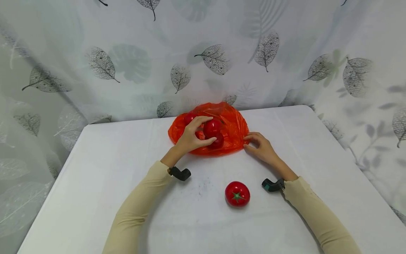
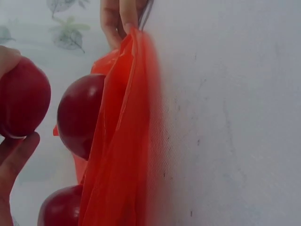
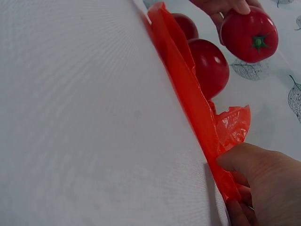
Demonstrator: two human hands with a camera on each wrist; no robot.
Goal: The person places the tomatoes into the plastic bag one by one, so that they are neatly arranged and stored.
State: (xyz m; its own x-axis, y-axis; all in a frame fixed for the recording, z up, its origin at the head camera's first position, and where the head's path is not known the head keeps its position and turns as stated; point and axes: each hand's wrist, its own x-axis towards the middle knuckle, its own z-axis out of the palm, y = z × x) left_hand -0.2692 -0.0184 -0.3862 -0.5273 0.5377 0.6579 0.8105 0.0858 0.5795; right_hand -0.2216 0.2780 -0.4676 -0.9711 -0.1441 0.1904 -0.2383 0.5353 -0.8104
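My left hand [image 1: 191,137] grips a red tomato [image 1: 212,128] between thumb and fingers, raised over an orange-red plastic bag [image 1: 235,121]. In the right wrist view this held tomato [image 3: 249,35] shows a green star-shaped stem. More tomatoes lie in the bag: one [image 2: 82,115] just below the held one, another [image 1: 189,118] at the bag's left side. At the bag's right edge my right hand [image 1: 261,147] pinches the plastic between thumb and fingers. A single tomato [image 1: 237,194] sits on the table in front of the bag, stem up.
The white-covered table [image 1: 108,169] ends just behind the bag, where a leaf-patterned curtain [image 1: 133,95] hangs. Each wrist carries a dark camera mount, the left mount [image 1: 180,173] standing near the tabletop.
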